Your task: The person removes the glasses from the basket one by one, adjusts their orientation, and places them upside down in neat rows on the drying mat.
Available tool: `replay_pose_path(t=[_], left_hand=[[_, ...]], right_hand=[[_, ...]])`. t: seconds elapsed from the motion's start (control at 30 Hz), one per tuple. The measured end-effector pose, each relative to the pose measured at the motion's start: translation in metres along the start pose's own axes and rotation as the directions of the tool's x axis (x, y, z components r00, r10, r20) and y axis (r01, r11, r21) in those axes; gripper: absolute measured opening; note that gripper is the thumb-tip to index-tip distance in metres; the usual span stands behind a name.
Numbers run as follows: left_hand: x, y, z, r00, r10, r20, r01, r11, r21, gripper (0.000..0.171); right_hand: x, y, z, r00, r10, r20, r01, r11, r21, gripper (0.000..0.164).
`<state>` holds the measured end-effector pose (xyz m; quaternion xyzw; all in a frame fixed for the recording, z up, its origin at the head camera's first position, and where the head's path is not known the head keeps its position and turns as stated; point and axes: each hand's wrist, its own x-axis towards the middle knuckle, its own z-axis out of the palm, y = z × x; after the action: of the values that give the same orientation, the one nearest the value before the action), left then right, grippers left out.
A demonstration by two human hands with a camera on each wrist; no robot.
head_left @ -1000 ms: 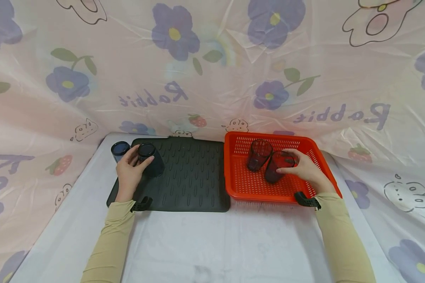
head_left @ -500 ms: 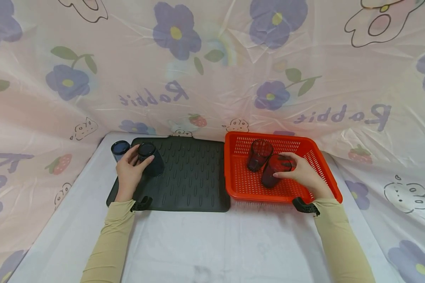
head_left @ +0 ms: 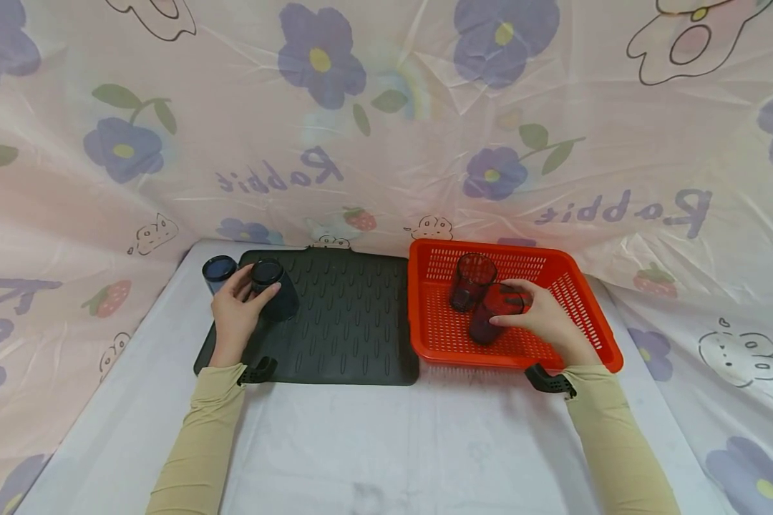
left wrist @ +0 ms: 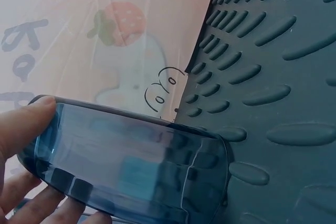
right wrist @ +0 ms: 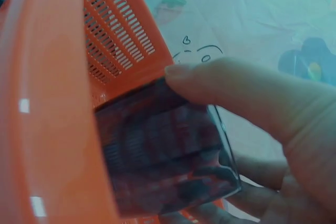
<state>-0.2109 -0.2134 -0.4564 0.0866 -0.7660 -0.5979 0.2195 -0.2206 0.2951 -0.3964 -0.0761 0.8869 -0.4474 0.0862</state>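
My left hand (head_left: 235,311) grips a blue glass tumbler (head_left: 280,297) near its rim, on the left part of the black ribbed mat (head_left: 354,322). The left wrist view shows the thumb on one side of this see-through tumbler (left wrist: 131,156) and the fingers on the other. A second blue tumbler (head_left: 217,273) stands just left of that hand. Over in the red basket (head_left: 438,355), my right hand (head_left: 544,318) holds a tumbler (head_left: 489,323) by its upper end, thumb and fingers on opposite sides. Another tumbler (head_left: 472,282) is in the basket right behind it.
The basket's slotted walls rise around the right hand, and its rim (right wrist: 52,103) fills the left of the right wrist view. Mat and basket sit side by side on a white-covered table (head_left: 361,443). A patterned curtain (head_left: 386,143) hangs behind and at both sides.
My right hand has shifted left and slightly toward me within the basket, bringing its tumbler along. The left hand and the blue tumbler it grips have stayed in place.
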Motion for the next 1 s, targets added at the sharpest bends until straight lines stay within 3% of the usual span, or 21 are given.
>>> replay_pose_path(t=[0.4,1.0], left_hand=[[0.001,0.001,0.0,1.0,-0.001,0.02,0.001,0.999,0.034,0.064],[-0.001,0.007,-0.001,1.0,-0.018,0.015,0.019,1.0,-0.005,0.064]], right_hand=[[-0.004,-0.012,0.011,1.0,0.022,-0.004,-0.022,0.999,0.048,0.087],[-0.01,-0.028,0.022,0.999,0.017,-0.052,-0.012,0.996,0.088,0.087]])
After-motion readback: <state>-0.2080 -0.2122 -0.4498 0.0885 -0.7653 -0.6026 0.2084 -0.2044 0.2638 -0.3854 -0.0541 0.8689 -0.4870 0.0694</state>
